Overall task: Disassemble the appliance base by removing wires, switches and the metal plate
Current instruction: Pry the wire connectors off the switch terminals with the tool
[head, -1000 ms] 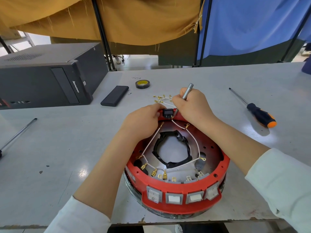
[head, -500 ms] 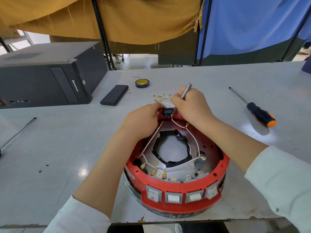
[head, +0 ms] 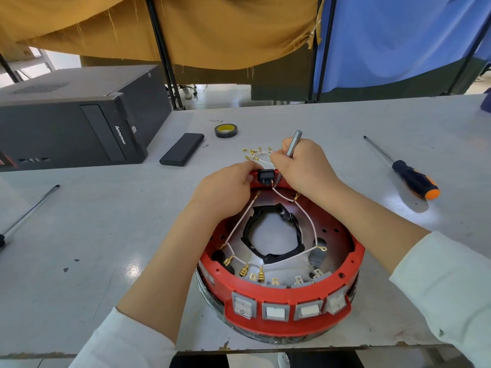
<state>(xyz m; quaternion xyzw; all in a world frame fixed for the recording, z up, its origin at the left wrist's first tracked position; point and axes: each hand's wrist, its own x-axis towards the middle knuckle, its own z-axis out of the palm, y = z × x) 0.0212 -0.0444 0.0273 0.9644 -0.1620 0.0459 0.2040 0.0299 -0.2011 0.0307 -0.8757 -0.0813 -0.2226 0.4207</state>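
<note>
Little has moved since the earlier frames: both hands stay at the far rim of the red appliance base point(head: 279, 264), which sits low and centre in the frame on the grey table point(head: 106, 235). The left hand point(head: 223, 188) curls over the rim, fingertips against the black switch point(head: 266, 176). The right hand point(head: 303, 166) grasps a metal tool point(head: 293, 143) with its tip down beside that switch. Inside the base lie white wires point(head: 308, 221) with brass terminals, a black-taped centre opening point(head: 273, 232) and the metal plate point(head: 287, 269); four rocker switches point(head: 289, 309) line its near wall. Loose wires point(head: 256, 154) lie just beyond the rim. An orange-tipped screwdriver point(head: 414, 179) lies right, a computer case point(head: 74, 120) upper left.
</note>
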